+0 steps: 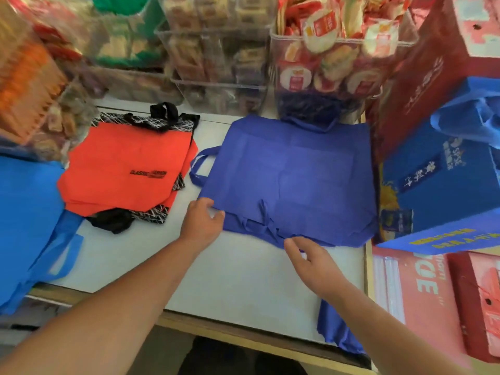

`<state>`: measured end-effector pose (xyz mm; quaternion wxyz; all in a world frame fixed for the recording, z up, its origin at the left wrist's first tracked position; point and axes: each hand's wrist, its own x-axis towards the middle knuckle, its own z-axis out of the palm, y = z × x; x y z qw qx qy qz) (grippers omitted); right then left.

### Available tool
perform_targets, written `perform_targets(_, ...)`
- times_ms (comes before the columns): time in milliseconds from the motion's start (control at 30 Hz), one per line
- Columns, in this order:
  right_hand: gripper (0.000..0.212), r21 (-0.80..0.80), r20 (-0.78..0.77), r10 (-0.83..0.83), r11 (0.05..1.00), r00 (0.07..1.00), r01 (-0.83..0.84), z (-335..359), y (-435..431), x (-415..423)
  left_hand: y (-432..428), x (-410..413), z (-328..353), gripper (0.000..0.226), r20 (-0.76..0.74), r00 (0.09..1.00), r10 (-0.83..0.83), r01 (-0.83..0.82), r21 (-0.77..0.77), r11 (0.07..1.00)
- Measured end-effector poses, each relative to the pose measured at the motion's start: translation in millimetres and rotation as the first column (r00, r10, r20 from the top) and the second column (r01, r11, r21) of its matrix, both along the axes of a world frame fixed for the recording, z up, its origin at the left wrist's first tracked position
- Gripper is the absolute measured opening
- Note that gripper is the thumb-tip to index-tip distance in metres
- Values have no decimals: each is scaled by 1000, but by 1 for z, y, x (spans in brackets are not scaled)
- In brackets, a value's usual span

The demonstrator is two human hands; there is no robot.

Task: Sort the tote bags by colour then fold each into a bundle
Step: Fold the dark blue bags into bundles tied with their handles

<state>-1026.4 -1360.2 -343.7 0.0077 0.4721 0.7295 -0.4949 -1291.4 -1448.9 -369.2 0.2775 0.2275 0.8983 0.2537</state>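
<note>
Indigo tote [292,171]: corner in L hand [201,223] pinch; R hand [313,263] at hem, grip unclear

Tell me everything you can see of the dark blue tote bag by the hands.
The dark blue fabric tote bag looks like non-woven cloth, marked with a grid of fold creases. It lies flat on the white table top, with loop handles showing at its left, far and near edges. Whether it is one bag or several stacked, I cannot tell. The left hand pinches its near-left corner; the right hand touches its near edge.
</note>
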Motion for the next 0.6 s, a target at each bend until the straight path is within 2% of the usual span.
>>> perform_targets(67, 34, -28, -16, -48, 998, 999, 47, -4, 2, -20, 12, -34, -9, 45, -56, 998, -17, 17, 4, 1000)
perform_targets(133, 35, -46, -17, -77, 996, 997, 76, -5, 5, -36, 20, -55, -22, 46, 2, 999, -41, 40, 13, 999)
perform_targets(200, 35, -33, 9, -109, 993, 994, 109, -7, 6, -48, 26, -63, -31, 38, 76, 997, -32, 28, 56, 998)
perform_targets(333, 30, 28, 64, -168, 986, 984, 166, -7, 4, -61, 39, -75, -36, 25, 78, 997, -6, -6, 148, 989)
perform_targets(367, 26, 70, 93, -170, 984, 981, 164, -9, 2, -64, 41, -78, -35, 24, 107, 994, -21, 4, 166, 986)
perform_targets(433, 24, 315, 186, -163, 944, 969, 98, -12, -4, -68, 42, -80, -23, 28, 226, 973, -40, -10, 219, 976)
perform_targets(500, 49, 513, 187, -120, 858, 975, 7, -13, -14, -80, 36, -79, -3, 38, 277, 961, -6, -82, 306, 948)
perform_targets(600, 69, 585, 100, -35, 811, 994, -30, 1, -28, -112, 14, -70, 23, 37, 236, 970, 64, -156, 398, 904)
